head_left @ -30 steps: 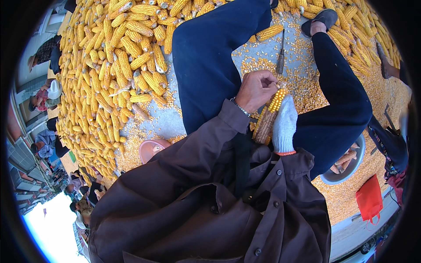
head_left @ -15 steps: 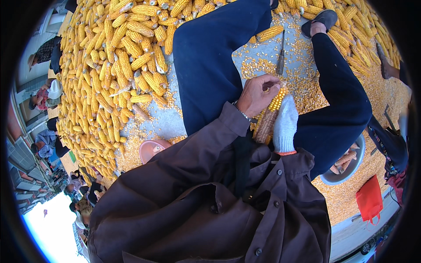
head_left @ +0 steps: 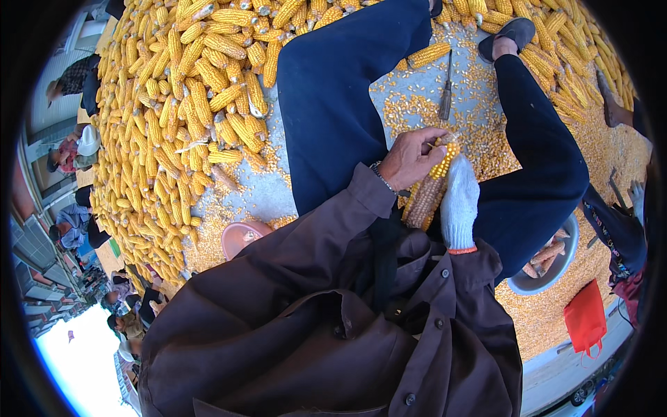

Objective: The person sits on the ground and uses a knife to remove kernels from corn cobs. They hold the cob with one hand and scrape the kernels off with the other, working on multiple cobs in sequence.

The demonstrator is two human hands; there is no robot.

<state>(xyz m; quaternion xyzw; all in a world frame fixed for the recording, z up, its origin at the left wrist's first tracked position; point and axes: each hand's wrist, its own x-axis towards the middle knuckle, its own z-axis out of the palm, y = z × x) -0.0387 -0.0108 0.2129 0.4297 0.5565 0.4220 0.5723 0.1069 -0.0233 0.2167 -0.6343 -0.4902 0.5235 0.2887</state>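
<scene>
My bare left hand (head_left: 411,158), a bracelet at its wrist, is closed on the tip of a partly stripped corn cob (head_left: 425,200). Yellow kernels still cover its upper end, while the lower part shows pale, bare cob. Along the cob's right side, my right hand (head_left: 460,207) in a white knitted glove with an orange cuff is wrapped round it. The gloved fingers are partly hidden. Beyond my hands, a screwdriver-like tool (head_left: 445,104) with a dark handle lies on the kernel-strewn ground, beside a whole ear of corn (head_left: 428,54).
A big heap of corn ears (head_left: 201,104) spreads across the left and far side. A pink basin (head_left: 243,235) stands at left, a grey basin (head_left: 552,267) of bare cobs at right. Near it lies a red bag (head_left: 585,316). Other people sit at both sides.
My gloved right hand has shifted slightly right and down and turned a little. My left hand stays at the cob's tip, its fingers moved slightly. Another person's gloved hand now shows at far right.
</scene>
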